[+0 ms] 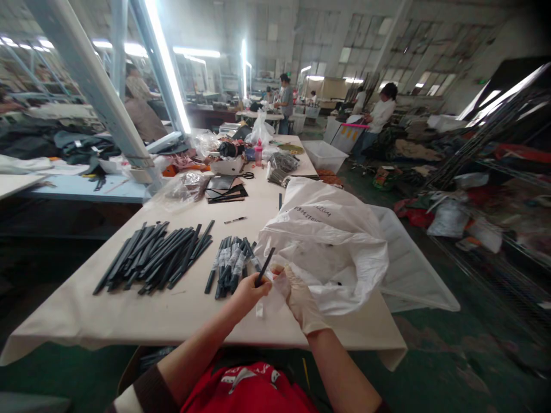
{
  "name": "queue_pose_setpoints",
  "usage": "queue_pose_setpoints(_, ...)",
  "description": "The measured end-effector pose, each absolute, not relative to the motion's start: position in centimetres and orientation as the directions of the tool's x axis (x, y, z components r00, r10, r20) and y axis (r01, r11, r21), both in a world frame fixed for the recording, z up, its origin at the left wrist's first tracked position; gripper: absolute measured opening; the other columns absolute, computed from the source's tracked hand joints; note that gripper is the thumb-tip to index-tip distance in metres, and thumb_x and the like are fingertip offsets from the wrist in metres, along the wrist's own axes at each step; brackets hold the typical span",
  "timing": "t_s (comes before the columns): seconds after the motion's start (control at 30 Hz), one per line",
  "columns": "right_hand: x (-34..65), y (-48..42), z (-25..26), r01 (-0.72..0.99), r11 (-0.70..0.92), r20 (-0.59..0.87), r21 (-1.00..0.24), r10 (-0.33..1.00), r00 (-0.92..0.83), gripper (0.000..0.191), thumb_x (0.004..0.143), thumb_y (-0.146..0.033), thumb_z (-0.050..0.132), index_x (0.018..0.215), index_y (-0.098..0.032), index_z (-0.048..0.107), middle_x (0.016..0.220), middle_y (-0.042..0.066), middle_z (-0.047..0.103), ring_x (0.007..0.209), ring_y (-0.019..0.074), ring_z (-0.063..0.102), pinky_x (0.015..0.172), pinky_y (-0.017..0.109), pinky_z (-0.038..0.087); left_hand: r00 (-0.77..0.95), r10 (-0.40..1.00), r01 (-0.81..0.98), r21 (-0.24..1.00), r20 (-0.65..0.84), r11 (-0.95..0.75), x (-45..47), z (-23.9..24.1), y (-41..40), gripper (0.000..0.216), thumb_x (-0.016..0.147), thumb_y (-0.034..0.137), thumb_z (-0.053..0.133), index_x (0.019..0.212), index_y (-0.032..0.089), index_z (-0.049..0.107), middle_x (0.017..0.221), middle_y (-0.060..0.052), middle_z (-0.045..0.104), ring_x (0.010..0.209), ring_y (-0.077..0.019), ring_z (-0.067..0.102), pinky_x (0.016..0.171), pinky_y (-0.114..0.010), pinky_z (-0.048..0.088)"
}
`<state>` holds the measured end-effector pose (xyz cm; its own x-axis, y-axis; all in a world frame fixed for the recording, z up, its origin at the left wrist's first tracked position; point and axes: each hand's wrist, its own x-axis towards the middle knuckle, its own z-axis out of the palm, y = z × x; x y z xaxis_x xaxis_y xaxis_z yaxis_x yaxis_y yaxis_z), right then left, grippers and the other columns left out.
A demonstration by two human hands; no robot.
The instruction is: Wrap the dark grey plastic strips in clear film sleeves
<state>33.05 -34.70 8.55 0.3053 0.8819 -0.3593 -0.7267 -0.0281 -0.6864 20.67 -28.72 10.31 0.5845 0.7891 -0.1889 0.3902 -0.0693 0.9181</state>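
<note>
My bare left hand (pixel 248 291) is closed around a dark flat strip (pixel 266 265), which sticks up and tilts to the right. Close beside it, my right hand (pixel 301 299) wears a pale glove, its fingers closed on a small translucent piece of plastic (pixel 279 291) that hangs between the hands. Just left of them lie dark strips bundled with clear wrapping (pixel 232 261). A larger pile of loose dark strips (pixel 159 255) spreads over the table further left. To the right, a big white sack (pixel 331 229) lies with its mouth open towards me.
The cloth-covered table (pixel 142 321) has its front edge close to my body. A pen (pixel 235 219), black sheets (pixel 226 189), scissors (pixel 247 175) and a pink bottle (pixel 258 154) lie or stand further back. A translucent bin (pixel 413 264) stands right of the table. Several people work beyond.
</note>
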Motion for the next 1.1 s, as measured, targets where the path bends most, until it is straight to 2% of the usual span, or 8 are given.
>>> queue_pose_setpoints(0.13,32.1,-35.5,9.3,-0.59,-0.103,-0.322,-0.801,0.905,0.278,0.035,0.068,-0.05,0.068,0.064,-0.016,0.06,0.045,-0.007,0.045,0.04,0.0054,0.033,0.041,0.02,0.026,0.512,0.853,0.398,0.907,-0.099,-0.134,20.0,11.9,-28.6,0.02,0.072,0.036,0.053,0.067,0.016,0.054,0.059,0.003,0.054,0.058,-0.0126,0.049,0.058,-0.023,0.038)
queue_pose_setpoints(0.23,31.3,-35.4,9.8,-0.519,-0.189,-0.345,-0.834,0.912,0.222,0.04,0.061,-0.047,0.074,0.052,-0.017,0.05,0.041,-0.009,0.036,0.039,0.0038,0.025,0.04,0.021,0.018,0.507,0.859,0.426,0.887,-0.068,-0.181,19.2,13.3,-28.5,0.019,0.076,0.035,0.05,0.071,0.017,0.053,0.064,0.002,0.056,0.06,-0.0129,0.05,0.058,-0.023,0.038)
queue_pose_setpoints(0.4,32.1,-34.0,10.6,-0.659,-0.074,-0.399,-0.749,0.844,0.358,0.043,0.049,-0.043,0.081,0.053,-0.017,0.047,0.045,-0.008,0.041,0.04,0.0026,0.025,0.038,0.02,0.013,0.567,0.806,0.464,0.875,-0.172,-0.139,17.0,15.1,-30.2,0.028,0.085,0.042,0.035,0.078,0.019,0.049,0.058,0.005,0.049,0.046,-0.01,0.043,0.048,-0.022,0.035)
queue_pose_setpoints(0.67,32.8,-32.5,11.2,-0.737,0.03,-0.349,-0.675,0.868,0.354,0.038,0.056,-0.045,0.078,0.059,-0.016,0.054,0.051,-0.006,0.048,0.039,0.0022,0.027,0.036,0.018,0.014,0.629,0.724,0.466,0.883,-0.283,-0.06,16.3,14.4,-32.9,0.032,0.085,0.04,0.031,0.08,0.017,0.052,0.053,0.006,0.046,0.04,-0.0078,0.042,0.043,-0.02,0.033)
queue_pose_setpoints(0.83,31.9,-33.0,11.4,-0.552,0.006,-0.251,-0.834,0.887,0.388,0.037,0.059,-0.047,0.075,0.056,-0.015,0.056,0.048,-0.006,0.047,0.041,0.0034,0.027,0.038,0.021,0.015,0.659,0.638,0.424,0.897,-0.398,0.122,16.3,15.3,-32.3,0.03,0.082,0.042,0.034,0.079,0.017,0.049,0.05,0.008,0.045,0.035,-0.006,0.038,0.036,-0.018,0.026)
queue_pose_setpoints(0.93,31.5,-33.8,12.0,-0.361,-0.097,-0.211,-0.928,0.932,0.294,0.036,0.058,-0.046,0.075,0.054,-0.016,0.056,0.046,-0.006,0.045,0.042,0.0049,0.028,0.04,0.022,0.017,0.702,0.566,0.388,0.898,-0.433,0.207,15.6,16.0,-31.4,0.035,0.082,0.049,0.036,0.08,0.016,0.049,0.05,0.007,0.047,0.036,-0.0059,0.039,0.038,-0.018,0.03)
queue_pose_setpoints(1.03,31.5,-34.2,12.7,-0.246,-0.143,-0.214,-0.959,0.931,0.294,0.039,0.057,-0.05,0.075,0.051,-0.018,0.055,0.045,-0.006,0.043,0.043,0.006,0.028,0.042,0.024,0.019,0.716,0.551,0.4,0.899,-0.428,0.179,14.7,15.6,-30.7,0.038,0.08,0.051,0.041,0.084,0.015,0.05,0.055,0.004,0.053,0.044,-0.0084,0.048,0.044,-0.02,0.037)
queue_pose_setpoints(1.1,31.3,-34.2,12.7,-0.245,-0.129,-0.219,-0.961,0.895,0.389,0.043,0.058,-0.056,0.072,0.049,-0.018,0.052,0.044,-0.006,0.041,0.042,0.0065,0.027,0.042,0.024,0.021,0.675,0.635,0.41,0.907,-0.375,0.1,14.4,15.0,-30.3,0.039,0.079,0.048,0.044,0.096,0.014,0.049,0.054,0.006,0.052,0.043,-0.0085,0.046,0.044,-0.02,0.036)
